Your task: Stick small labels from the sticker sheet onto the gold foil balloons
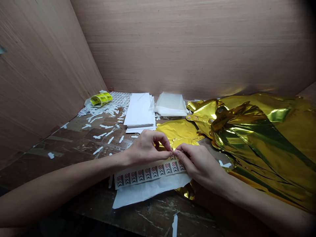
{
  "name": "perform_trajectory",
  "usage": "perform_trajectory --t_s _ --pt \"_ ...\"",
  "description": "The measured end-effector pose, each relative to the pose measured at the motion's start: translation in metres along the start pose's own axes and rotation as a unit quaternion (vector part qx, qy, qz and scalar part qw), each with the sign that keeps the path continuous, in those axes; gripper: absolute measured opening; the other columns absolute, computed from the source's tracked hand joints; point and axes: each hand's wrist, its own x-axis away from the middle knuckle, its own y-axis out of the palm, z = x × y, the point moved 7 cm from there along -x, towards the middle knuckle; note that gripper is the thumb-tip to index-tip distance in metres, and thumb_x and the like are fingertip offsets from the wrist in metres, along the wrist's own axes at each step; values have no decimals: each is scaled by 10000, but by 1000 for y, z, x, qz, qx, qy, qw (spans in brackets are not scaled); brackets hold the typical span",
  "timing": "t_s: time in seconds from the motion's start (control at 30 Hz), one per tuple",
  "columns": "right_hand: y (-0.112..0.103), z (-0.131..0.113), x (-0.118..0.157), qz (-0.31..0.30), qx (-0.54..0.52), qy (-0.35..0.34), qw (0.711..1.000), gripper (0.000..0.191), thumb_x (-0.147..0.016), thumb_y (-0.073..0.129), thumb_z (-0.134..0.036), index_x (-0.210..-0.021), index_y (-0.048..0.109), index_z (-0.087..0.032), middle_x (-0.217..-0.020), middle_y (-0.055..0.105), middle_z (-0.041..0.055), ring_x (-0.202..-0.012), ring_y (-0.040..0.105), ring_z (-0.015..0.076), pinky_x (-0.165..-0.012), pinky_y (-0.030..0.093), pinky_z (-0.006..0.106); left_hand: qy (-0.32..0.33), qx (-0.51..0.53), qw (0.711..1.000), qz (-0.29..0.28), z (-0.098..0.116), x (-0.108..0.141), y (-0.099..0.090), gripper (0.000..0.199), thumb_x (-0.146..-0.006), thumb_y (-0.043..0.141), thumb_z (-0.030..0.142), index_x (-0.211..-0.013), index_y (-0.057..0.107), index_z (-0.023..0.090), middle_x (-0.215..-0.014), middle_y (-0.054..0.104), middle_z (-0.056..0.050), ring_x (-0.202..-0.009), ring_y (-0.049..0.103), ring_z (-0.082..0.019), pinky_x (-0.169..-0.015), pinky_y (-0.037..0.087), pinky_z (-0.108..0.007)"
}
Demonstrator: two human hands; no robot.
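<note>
Left hand [150,148] and right hand [201,161] pinch shut, contents unclear. Beneath, a CE-label sheet [150,173] runs left-to-right, right end angled from the bench's [79,143] front edge.

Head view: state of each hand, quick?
Left hand: pinched closed at the sticker sheet; can't tell if holding anything.
Right hand: pinched closed beside the left; can't tell if holding anything.

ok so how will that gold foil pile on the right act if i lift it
The gold foil pile will probably flop, since it lies in loose folds and creases. It looks thin, so likely light for its spread. Its glossy surface suggests it may slip.
</note>
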Motion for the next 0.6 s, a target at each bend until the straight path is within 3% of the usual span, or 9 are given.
perform_trajectory --t_s 0.13,0.23,0.37,0.6 --pt "-6 0 1 42 -48 -21 998 172 -972 559 -331 -996 675 -207 -848 713 -3 -717 618 132 -649 428 254 0 50 999 -17 -3 -3 0 145 -774 773 257 -787 723 121 -763 742 -48 -680 659 -125 -622 510 -228" --pt "-7 2 2 57 -51 -33 997 179 -984 527 -281 -947 688 -211 -813 708 -11 -684 607 118 -629 418 241 -13 100 994 -32 -6 -6 1 175 -760 788 258 -756 692 111 -754 741 -56 -670 663 -126 -619 519 -229" --pt "-5 6 2 53 -12 -15 998 260 -1003 493 -306 -850 676 -202 -684 658 -19 -572 534 110 -557 359 251 -4 45 999 -2 -2 -3 -3 176 -754 785 248 -718 669 121 -742 730 -48 -658 649 -122 -603 513 -227" --pt "-2 5 1 47 22 -5 999 322 -1015 437 -337 -795 628 -198 -668 640 -11 -565 510 115 -558 331 261 48 13 999 16 13 4 -3 190 -773 733 195 -660 590 144 -733 732 -35 -699 700 -138 -636 545 -234"
